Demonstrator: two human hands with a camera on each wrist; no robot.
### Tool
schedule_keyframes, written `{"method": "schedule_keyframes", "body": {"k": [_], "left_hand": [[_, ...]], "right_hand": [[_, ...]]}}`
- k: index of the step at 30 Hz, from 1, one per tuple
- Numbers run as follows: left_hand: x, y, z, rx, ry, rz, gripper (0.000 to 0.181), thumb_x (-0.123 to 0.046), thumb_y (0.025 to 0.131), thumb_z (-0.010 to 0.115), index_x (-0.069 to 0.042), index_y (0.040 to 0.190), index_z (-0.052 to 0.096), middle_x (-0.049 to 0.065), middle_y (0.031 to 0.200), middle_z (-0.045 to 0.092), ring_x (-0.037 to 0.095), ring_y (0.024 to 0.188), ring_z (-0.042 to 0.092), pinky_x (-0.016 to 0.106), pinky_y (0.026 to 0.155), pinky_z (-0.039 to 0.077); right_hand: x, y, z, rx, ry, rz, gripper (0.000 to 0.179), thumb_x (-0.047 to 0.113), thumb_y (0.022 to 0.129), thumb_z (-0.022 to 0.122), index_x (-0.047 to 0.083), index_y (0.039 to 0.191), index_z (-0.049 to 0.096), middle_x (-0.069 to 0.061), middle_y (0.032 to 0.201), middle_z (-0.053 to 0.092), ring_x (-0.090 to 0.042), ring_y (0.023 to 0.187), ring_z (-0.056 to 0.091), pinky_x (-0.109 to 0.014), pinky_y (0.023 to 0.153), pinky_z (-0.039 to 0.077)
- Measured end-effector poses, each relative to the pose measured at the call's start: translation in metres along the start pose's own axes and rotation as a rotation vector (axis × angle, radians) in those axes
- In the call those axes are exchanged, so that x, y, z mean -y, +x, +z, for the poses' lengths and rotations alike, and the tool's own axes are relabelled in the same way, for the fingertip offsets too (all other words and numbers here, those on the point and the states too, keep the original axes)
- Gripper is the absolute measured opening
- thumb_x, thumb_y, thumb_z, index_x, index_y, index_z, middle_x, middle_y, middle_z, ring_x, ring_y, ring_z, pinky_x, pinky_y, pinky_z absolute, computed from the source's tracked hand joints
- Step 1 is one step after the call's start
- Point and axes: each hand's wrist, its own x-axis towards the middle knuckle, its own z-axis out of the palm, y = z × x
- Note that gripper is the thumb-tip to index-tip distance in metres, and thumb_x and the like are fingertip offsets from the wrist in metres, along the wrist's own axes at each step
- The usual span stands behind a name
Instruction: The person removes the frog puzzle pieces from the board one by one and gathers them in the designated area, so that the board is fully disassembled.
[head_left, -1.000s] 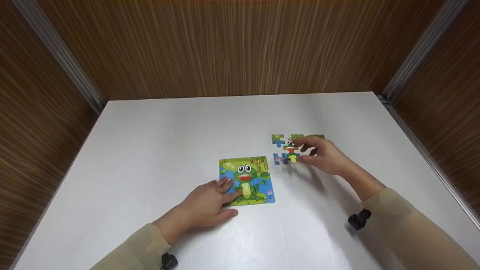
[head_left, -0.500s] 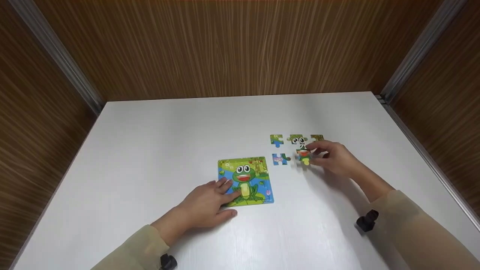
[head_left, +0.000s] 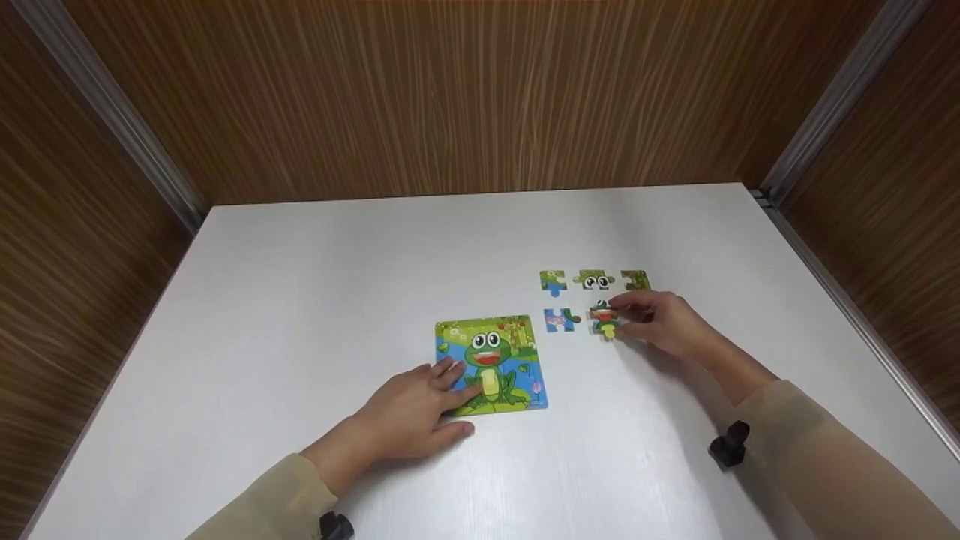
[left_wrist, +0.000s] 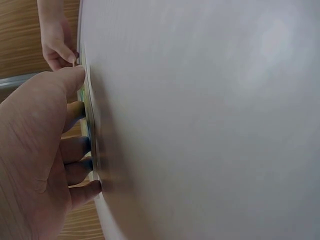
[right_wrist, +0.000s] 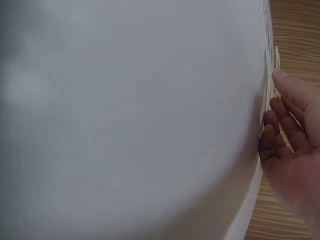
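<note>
My left hand (head_left: 412, 409) rests on the lower left of a square frog picture puzzle (head_left: 523, 360), fingers spread and thumb beside its front edge. In the left wrist view that hand (left_wrist: 45, 145) has its fingertips along the thin edge of the puzzle. With thumb and index finger, my right hand (head_left: 667, 322) pinches the frog's-mouth puzzle piece (head_left: 602, 321) by its right side, close over the table. The right wrist view shows the hand (right_wrist: 295, 135) with the piece (right_wrist: 277, 55) edge-on at the thumb tip.
Loose puzzle pieces lie around the held one: a green and blue corner piece (head_left: 553, 281), a frog-eyes piece (head_left: 595, 280), a dark green corner piece (head_left: 636, 280) and a blue and pink piece (head_left: 559, 319). Wood-grain panels (head_left: 465, 97) enclose the white table (head_left: 322, 285).
My right hand has carried the frog's-mouth piece rightward, then slightly toward me, uncovering the frog-eyes piece and the blue and pink piece. The left hand has stayed on the puzzle.
</note>
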Motion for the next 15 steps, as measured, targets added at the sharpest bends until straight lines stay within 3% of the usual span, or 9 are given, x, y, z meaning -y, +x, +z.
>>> {"method": "schedule_keyframes", "body": {"k": [5, 15], "left_hand": [[-0.0002, 0.0006, 0.0003, -0.002, -0.001, 0.0, 0.06, -0.053, 0.108, 0.049, -0.018, 0.156, 0.056, 0.02, 0.16, 0.047, 0.037, 0.15, 0.044, 0.053, 0.119, 0.04], [0.0007, 0.0004, 0.0012, -0.002, 0.0, -0.009, 0.06, -0.054, 0.108, 0.049, -0.019, 0.157, 0.056, 0.019, 0.16, 0.046, 0.036, 0.151, 0.043, 0.052, 0.119, 0.04]], "right_hand": [[-0.0012, 0.0013, 0.0013, 0.009, 0.027, 0.025, 0.049, 0.011, 0.095, 0.079, 0.01, 0.142, 0.067, -0.015, 0.139, 0.063, -0.032, 0.118, 0.054, -0.042, 0.101, 0.046], [-0.0062, 0.0029, 0.0032, -0.005, 0.055, 0.016, 0.05, 0.011, 0.094, 0.081, 0.007, 0.141, 0.066, -0.013, 0.141, 0.065, -0.031, 0.125, 0.059, -0.045, 0.108, 0.048]]}}
